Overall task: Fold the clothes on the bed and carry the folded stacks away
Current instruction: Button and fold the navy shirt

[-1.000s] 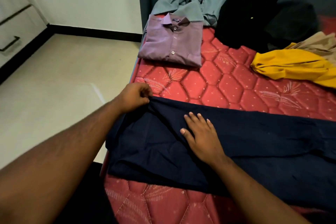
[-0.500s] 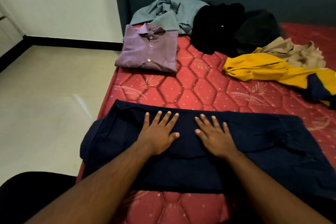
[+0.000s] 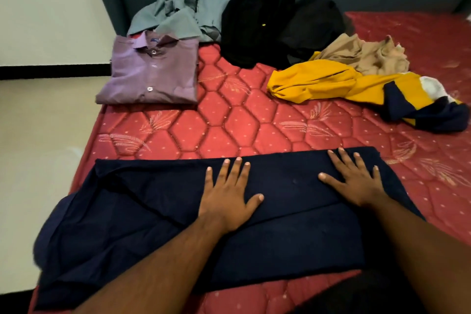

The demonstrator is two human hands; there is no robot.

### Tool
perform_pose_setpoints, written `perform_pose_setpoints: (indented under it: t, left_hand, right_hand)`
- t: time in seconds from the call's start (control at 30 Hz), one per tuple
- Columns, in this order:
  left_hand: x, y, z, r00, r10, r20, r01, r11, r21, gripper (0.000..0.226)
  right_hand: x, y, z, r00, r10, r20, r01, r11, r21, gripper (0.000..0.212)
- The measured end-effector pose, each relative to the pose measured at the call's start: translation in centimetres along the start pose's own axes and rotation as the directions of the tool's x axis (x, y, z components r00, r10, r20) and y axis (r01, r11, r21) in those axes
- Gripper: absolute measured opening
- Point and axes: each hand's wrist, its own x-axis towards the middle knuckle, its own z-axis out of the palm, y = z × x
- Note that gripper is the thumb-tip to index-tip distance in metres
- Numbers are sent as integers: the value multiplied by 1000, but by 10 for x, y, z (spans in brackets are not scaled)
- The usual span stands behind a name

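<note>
floor (image 3: 38, 135): bare tile, left of the navy garment; nothing carried off that I can see.
purple shirt (image 3: 150, 71): folded, buttoned, beyond the navy garment's left end. Only finished piece in view.
navy garment (image 3: 158, 211): laid crosswise at the near edge of the mattress (image 3: 229, 130). Left end hangs slightly past the bed edge, still rumpled; right part lies flat in a doubled band.
left hand (image 3: 226, 196): flat, fingers spread, palm down on the garment's middle. A second ago it was pinching the far-left edge; that grip is released.
right hand (image 3: 354, 181): flat, fingers spread, near the garment's right end. Half a second ago it sat just beside the left hand; the two are now well apart.
change: pinch → press → hands sweeping outward, likely smoothing before the next fold.
unfolded pile: grey shirt (image 3: 178, 13), black clothes (image 3: 275, 25), tan cloth (image 3: 367, 53), yellow garment (image 3: 331, 81), all beyond the navy garment.
progress: early, one folded, one in hand.
</note>
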Motion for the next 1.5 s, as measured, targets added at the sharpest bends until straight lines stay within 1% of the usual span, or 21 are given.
perform_pose_setpoints:
  t: [0.1, 0.17, 0.27, 0.37, 0.43, 0.47, 0.57, 0.67, 0.77, 0.87, 0.97, 1.03, 1.1, 1.13, 1.17, 1.2, 1.23, 1.27, 1.33, 1.4, 1.5]
  left_hand:
    - [10, 23, -8, 993, -101, 67, 105, 993, -54, 81]
    - [20, 46, -10, 990, -114, 85, 123, 987, -103, 80]
    - [39, 91, -2, 996, 21, 81, -13, 996, -87, 87]
    - [48, 134, 14, 990, 115, 79, -112, 992, -51, 94]
    - [47, 166, 24, 980, 185, 72, -184, 983, -15, 93]
    - [44, 182, 28, 981, 175, 79, -173, 985, -27, 94]
    - [40, 226, 37, 990, 72, 120, -59, 992, -107, 99]
    - [37, 253, 44, 990, 61, 127, -48, 994, -103, 95]
    - [40, 265, 50, 998, 12, 66, -6, 995, -104, 88]
    - [44, 265, 49, 997, -39, 60, 50, 979, -199, 91]
    - [47, 255, 41, 997, -23, 78, 51, 927, -372, 95]
    - [45, 244, 31, 999, -41, -7, 27, 780, -625, 88]
    - [42, 231, 15, 978, -181, -104, -10, 456, -890, 67]
    - [42, 223, 4, 957, -287, -31, 38, 231, -972, 53]
    - [41, 212, -6, 938, -314, 150, 156, -7, -988, 39]
    - [39, 199, -17, 900, -229, 370, 325, -212, -921, 35]
    - [39, 184, -22, 850, -64, 523, 474, -339, -813, 48]
    - [39, 168, -26, 819, 99, 566, 552, -409, -727, 66]
    - [35, 146, -28, 821, 282, 496, 566, -516, -643, 86]
    - [28, 141, -27, 823, 307, 477, 566, -507, -650, 86]
    - [22, 145, -21, 841, 217, 496, 536, -469, -702, 59]
  right_hand:
    - [4, -2, -10, 1000, 15, 27, -18, 991, 134, 75]
    - [7, 1, -20, 997, 70, -11, -65, 965, 254, 67]
    - [9, 36, -28, 963, 258, -80, -206, 892, 402, 78]
    - [6, 71, -26, 925, 381, 10, -316, 751, 580, 82]
    - [11, 85, -25, 894, 447, 22, -367, 705, 606, 82]
    - [12, 86, -26, 887, 462, 23, -374, 687, 623, 80]
    - [16, 72, -30, 912, 399, 91, -336, 604, 723, 66]
    - [18, 66, -33, 925, 365, 109, -324, 602, 730, 38]
    - [24, 67, -38, 951, 303, 58, -239, 602, 762, 17]
    - [23, 62, -45, 968, 251, -25, -136, 603, 786, 14]
    - [20, 68, -46, 973, 221, 62, -185, 592, 785, 24]
    - [12, 70, -52, 971, 158, 180, -239, 618, 749, 31]
    - [2, 66, -65, 972, 105, 211, -221, 719, 659, 39]
    - [-5, 57, -73, 981, 86, 176, -176, 783, 597, 43]
    - [-12, 45, -79, 991, 69, 117, -121, 835, 537, 46]
    - [-24, 26, -86, 997, 20, 80, -58, 855, 515, 44]
    - [-35, 5, -91, 994, -54, 93, -8, 826, 564, 36]
    - [-46, -15, -96, 976, -129, 178, -21, 751, 659, 27]
    - [-64, -39, -105, 896, -289, 336, -104, 600, 793, 21]
    - [-67, -37, -111, 891, -309, 331, -120, 545, 830, 22]
    - [-58, -12, -103, 964, -124, 234, -124, 569, 813, 17]
